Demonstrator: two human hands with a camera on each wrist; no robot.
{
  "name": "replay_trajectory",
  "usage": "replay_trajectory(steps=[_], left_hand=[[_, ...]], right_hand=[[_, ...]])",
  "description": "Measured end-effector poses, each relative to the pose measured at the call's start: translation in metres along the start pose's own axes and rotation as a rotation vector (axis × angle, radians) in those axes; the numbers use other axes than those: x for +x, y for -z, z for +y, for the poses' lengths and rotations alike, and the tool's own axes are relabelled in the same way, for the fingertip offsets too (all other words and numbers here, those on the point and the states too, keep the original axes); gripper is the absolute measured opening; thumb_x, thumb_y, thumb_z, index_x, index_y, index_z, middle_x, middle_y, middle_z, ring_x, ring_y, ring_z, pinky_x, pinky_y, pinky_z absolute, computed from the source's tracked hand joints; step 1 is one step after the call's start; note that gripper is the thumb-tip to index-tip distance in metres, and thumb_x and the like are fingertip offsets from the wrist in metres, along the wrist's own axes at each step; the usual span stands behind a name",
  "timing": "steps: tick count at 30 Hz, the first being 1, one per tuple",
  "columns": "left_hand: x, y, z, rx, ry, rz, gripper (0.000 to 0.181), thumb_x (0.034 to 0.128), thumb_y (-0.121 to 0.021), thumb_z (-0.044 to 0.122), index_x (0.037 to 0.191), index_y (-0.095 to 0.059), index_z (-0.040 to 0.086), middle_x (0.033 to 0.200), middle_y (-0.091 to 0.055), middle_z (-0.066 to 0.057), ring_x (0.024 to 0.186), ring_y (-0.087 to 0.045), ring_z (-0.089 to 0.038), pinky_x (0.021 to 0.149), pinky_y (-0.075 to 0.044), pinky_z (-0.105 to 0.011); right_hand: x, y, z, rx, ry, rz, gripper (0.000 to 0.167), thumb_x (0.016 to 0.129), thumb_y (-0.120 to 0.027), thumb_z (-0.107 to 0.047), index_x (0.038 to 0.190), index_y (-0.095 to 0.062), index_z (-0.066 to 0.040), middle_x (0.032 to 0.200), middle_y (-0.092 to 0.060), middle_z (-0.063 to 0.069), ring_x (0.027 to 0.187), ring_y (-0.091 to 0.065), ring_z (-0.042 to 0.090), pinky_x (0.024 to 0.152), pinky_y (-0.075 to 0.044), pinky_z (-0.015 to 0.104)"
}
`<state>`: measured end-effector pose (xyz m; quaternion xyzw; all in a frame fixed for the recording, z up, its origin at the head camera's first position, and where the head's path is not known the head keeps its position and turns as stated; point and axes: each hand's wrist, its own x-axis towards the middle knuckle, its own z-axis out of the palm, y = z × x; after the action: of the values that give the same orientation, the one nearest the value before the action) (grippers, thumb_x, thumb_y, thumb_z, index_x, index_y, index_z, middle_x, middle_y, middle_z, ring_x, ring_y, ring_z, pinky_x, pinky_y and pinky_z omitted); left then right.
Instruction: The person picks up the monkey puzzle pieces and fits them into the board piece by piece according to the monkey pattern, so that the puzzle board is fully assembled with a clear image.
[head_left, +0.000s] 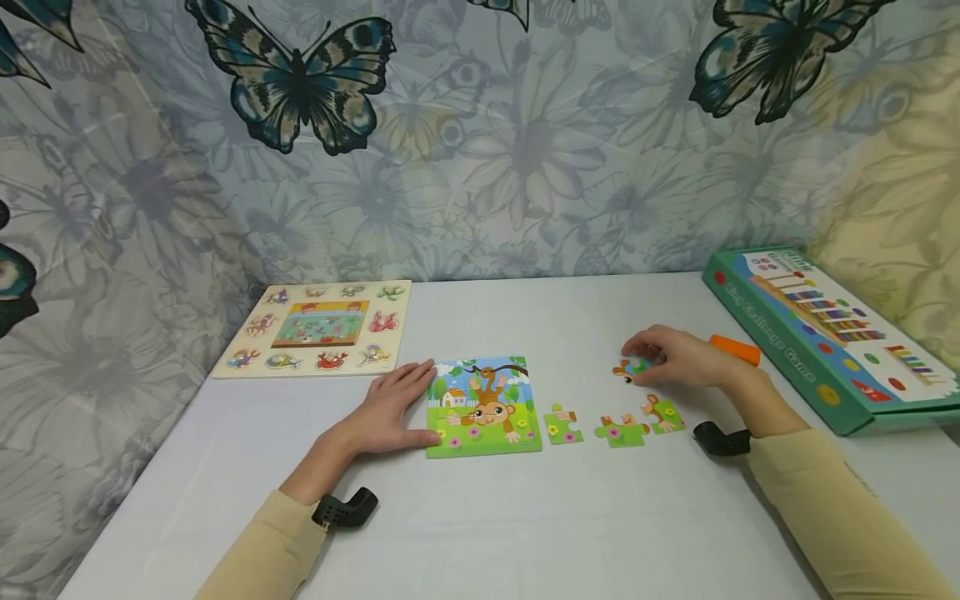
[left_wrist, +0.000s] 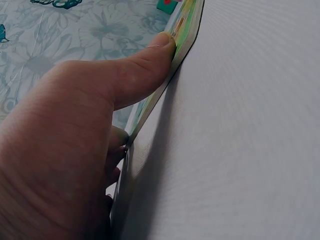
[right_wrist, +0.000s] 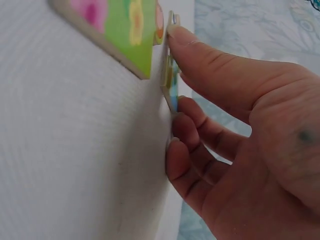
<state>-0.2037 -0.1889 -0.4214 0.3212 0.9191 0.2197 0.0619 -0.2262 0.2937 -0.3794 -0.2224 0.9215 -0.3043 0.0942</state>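
Observation:
A square monkey picture board [head_left: 487, 408] lies mid-table. My left hand [head_left: 386, 412] rests at its left edge, thumb on the lower left corner; in the left wrist view the thumb [left_wrist: 145, 70] touches the board's edge [left_wrist: 187, 42]. To the right, my right hand [head_left: 678, 358] holds a puzzle piece [head_left: 630, 369] by its edges, low over the table; the right wrist view shows thumb and fingertips of the hand [right_wrist: 225, 120] on that piece [right_wrist: 171, 80]. Three loose pieces lie nearby: one [head_left: 562, 425] beside the board, one [head_left: 622, 432] farther right, and one [head_left: 663, 414] touching or nearly touching it.
At the back left lies a cream board [head_left: 251, 358] with sea animal pictures. A green game box [head_left: 787, 350] stands at the right, with an orange object [head_left: 735, 349] beside it, partly behind my right wrist. Butterfly-patterned cloth [head_left: 525, 167] hangs behind the white table [head_left: 480, 533].

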Motion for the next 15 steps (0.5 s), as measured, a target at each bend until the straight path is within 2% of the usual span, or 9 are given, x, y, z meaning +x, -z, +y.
replay_trajectory(steps=[15], left_hand=[[-0.0009, 0.0020, 0.0015, 0.007, -0.014, 0.017, 0.102, 0.0842, -0.073, 0.059, 0.158, -0.030, 0.002, 0.166, -0.023, -0.010, 0.150, -0.019, -0.036, 0.110, -0.019, -0.060]], right_hand=[[0.0008, -0.0001, -0.0048, -0.034, -0.003, -0.041, 0.035, 0.087, -0.080, -0.010, 0.118, -0.067, -0.001, 0.104, -0.061, 0.004, 0.095, -0.053, 0.025, 0.086, -0.046, 0.043]])
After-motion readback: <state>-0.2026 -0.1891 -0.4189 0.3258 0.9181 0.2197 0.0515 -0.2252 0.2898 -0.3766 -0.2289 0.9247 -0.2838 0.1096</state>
